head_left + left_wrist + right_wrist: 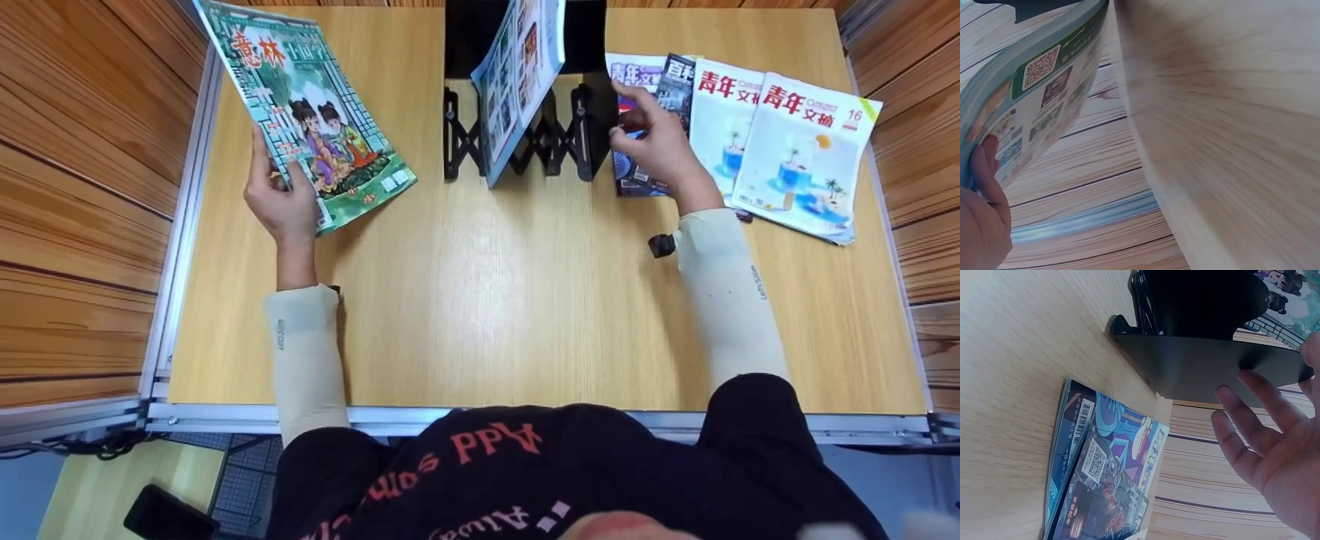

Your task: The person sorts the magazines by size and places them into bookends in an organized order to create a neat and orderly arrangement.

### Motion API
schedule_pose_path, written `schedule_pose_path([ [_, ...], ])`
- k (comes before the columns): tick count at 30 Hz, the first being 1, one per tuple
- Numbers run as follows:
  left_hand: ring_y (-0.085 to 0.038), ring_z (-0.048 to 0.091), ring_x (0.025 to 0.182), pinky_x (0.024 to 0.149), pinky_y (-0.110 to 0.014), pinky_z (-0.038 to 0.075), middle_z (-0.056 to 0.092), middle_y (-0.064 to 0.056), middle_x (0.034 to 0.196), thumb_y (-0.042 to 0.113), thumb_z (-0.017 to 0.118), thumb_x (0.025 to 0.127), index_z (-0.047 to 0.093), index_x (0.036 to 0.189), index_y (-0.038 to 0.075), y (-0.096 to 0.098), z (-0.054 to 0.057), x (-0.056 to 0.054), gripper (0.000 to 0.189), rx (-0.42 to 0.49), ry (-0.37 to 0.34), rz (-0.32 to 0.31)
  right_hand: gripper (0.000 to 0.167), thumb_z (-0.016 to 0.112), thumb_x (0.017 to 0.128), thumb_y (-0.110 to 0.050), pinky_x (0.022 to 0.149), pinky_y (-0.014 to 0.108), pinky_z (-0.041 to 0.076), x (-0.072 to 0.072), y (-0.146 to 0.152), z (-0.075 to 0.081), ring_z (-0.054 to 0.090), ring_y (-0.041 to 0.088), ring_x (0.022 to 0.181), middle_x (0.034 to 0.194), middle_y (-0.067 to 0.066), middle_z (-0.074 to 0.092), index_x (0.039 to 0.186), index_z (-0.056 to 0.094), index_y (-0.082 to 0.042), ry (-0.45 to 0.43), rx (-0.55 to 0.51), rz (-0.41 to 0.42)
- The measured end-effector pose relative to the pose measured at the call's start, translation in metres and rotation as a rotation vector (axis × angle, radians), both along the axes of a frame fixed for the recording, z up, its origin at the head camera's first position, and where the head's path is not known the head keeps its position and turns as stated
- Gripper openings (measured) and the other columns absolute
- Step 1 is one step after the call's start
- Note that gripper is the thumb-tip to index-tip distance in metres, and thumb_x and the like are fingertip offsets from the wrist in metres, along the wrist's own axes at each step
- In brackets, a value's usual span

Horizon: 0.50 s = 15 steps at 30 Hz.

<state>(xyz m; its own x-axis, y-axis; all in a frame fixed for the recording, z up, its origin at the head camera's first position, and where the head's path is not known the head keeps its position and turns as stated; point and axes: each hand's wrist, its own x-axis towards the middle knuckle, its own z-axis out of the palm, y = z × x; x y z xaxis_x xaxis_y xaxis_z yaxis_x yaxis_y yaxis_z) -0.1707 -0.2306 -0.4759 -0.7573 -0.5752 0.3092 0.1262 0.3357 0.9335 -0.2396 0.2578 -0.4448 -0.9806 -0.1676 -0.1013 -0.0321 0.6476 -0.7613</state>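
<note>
In the head view my left hand [281,199] grips a green magazine [330,120] by its lower left edge, raised over the table's left side. The left wrist view shows its back cover [1050,107] with the fingers [991,174] against it. A black expandable book rack [551,142] with crossed scissor links stands at the back middle. Another magazine [521,82] stands tilted inside it. My right hand [660,139] holds the edge of the rack's right end plate [1196,365]; in the right wrist view, several fingers are spread by its outer face.
Right of the rack lie a purple magazine [630,71], a dark magazine [675,86] and two overlapping white magazines [720,105] [802,150]. The wooden table [480,300] has wood-patterned walls [82,187] on both sides. A dark phone-like object [169,514] lies lower left.
</note>
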Motion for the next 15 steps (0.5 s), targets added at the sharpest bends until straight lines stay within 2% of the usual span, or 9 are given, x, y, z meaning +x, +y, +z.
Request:
schedule_pose_path([
  [3,-0.004,0.061,0.067,0.05,-0.011,0.039,0.063,-0.002,0.131,0.0,0.054,0.09,0.045,0.143,0.009,0.008,0.007,0.004,0.054,-0.029,0.039,0.003,0.059,0.057,0.094,-0.029,0.095,0.035,0.047,0.001,0.0,-0.001,0.058,0.018,0.112,0.124,0.01,0.064,0.142,0.032,-0.053,-0.002,-0.004,-0.003],
  [5,-0.006,0.06,0.065,0.049,-0.011,0.036,0.062,-0.004,0.131,-0.001,0.054,0.09,0.046,0.142,0.005,0.014,0.015,0.008,0.053,-0.044,0.058,0.006,0.059,0.057,0.094,-0.03,0.096,0.036,0.047,0.001,0.0,-0.001,0.058,0.018,0.113,0.125,0.011,0.064,0.141,0.032,-0.055,-0.009,-0.005,-0.004],
  [7,-0.009,0.065,0.074,0.052,-0.011,0.04,0.062,-0.007,0.131,-0.002,0.054,0.09,0.045,0.141,0.001,0.021,0.023,0.011,0.052,-0.055,0.083,0.01,0.059,0.057,0.095,-0.031,0.098,0.037,0.046,0.001,0.0,0.0,0.057,0.019,0.114,0.127,0.011,0.063,0.141,0.03,-0.056,-0.03,-0.005,-0.006],
  [11,-0.016,0.068,0.085,0.059,-0.014,0.047,0.065,-0.01,0.126,-0.003,0.055,0.09,0.046,0.139,-0.003,0.024,0.021,0.008,0.05,-0.113,0.156,0.025,0.059,0.056,0.095,-0.033,0.099,0.04,0.045,0.0,-0.001,0.002,0.056,0.02,0.116,0.129,0.012,0.061,0.142,0.029,-0.056,-0.063,-0.002,-0.013],
  [15,-0.013,0.068,0.091,0.069,-0.019,0.053,0.066,-0.011,0.122,-0.002,0.056,0.091,0.047,0.138,-0.004,0.025,0.015,0.001,0.049,-0.16,0.202,0.035,0.06,0.056,0.095,-0.033,0.098,0.04,0.045,0.001,-0.001,0.003,0.055,0.021,0.115,0.128,0.012,0.061,0.142,0.028,-0.056,-0.064,0.005,-0.012],
])
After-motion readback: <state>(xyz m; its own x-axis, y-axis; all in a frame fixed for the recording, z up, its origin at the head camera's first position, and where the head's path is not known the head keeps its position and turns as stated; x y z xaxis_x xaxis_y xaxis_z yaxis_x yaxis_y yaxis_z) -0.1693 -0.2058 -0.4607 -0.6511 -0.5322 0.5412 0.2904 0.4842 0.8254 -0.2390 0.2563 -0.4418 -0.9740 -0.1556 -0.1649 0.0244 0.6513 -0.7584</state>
